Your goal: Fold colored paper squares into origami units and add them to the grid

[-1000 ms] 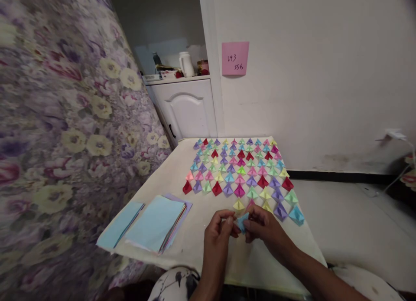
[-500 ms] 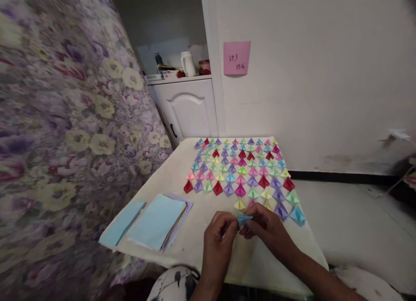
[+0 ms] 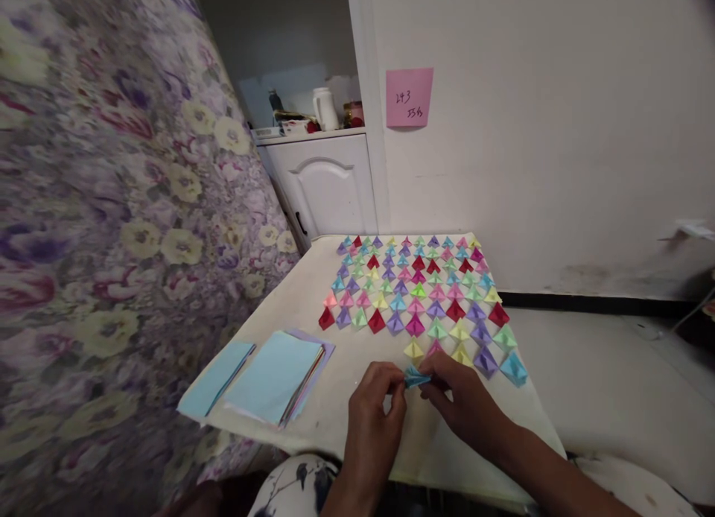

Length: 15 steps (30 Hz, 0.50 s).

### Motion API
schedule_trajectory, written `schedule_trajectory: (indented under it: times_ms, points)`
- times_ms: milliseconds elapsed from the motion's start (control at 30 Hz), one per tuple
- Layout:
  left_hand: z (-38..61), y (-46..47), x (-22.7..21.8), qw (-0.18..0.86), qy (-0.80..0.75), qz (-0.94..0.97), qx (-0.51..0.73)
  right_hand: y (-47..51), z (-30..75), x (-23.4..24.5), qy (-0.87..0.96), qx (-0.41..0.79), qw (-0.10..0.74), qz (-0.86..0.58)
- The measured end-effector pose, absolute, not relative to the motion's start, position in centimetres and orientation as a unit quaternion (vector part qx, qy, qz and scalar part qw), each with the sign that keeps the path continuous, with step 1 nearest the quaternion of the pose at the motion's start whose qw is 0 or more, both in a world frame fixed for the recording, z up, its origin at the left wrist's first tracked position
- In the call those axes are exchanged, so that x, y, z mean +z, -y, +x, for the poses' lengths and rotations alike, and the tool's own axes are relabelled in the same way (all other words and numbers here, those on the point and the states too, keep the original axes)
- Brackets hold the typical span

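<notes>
A small piece of blue folded paper (image 3: 416,377), creased into narrow, pointed layers, is held above the near part of the table, between the two hands. At its 8 o'clock, the left hand (image 3: 377,409) pinches one end between thumb and bent fingers; at 4 o'clock, the right hand (image 3: 468,404) grips the other end the same way, its exact fingertip contact partly hidden.

Just beyond at 12 o'clock sits a yellow folded piece (image 3: 414,351), diamond-shaped with a raised centre crease. It belongs to a field of similar pieces running from 11 to 3 o'clock in red, purple, green, pink and blue; a larger blue one (image 3: 514,369) stands at 3 o'clock, near the table edge.

At 9 o'clock lies a stack of flat, smooth paper sheets (image 3: 276,375), pale blue on top with mixed colours along its side, and past it a narrower blue stack (image 3: 217,377). A cream, matt covering (image 3: 329,420) spreads over the table.

Farther out, flower-printed material (image 3: 123,204) fills 10 o'clock, a white panelled cabinet door (image 3: 329,193) and smooth white jug (image 3: 325,109) stand at 11, and a pink square note (image 3: 410,97) sticks to the plain wall (image 3: 536,129) at 12.
</notes>
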<state>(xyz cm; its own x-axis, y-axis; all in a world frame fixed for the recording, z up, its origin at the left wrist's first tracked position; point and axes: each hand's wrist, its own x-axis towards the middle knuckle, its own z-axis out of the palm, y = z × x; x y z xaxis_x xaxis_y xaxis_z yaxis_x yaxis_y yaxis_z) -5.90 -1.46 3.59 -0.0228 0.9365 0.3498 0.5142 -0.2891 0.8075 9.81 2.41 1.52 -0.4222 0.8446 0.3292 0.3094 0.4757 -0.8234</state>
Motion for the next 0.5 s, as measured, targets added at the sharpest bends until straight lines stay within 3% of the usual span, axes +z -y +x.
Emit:
schedule_trajectory:
  times_ms: [500]
  points:
    - [-5.86,1.7,3.3,0.203,-0.576,0.642,0.464,-1.95,9.6,1.2,0.777,0.328,0.413,-0.344]
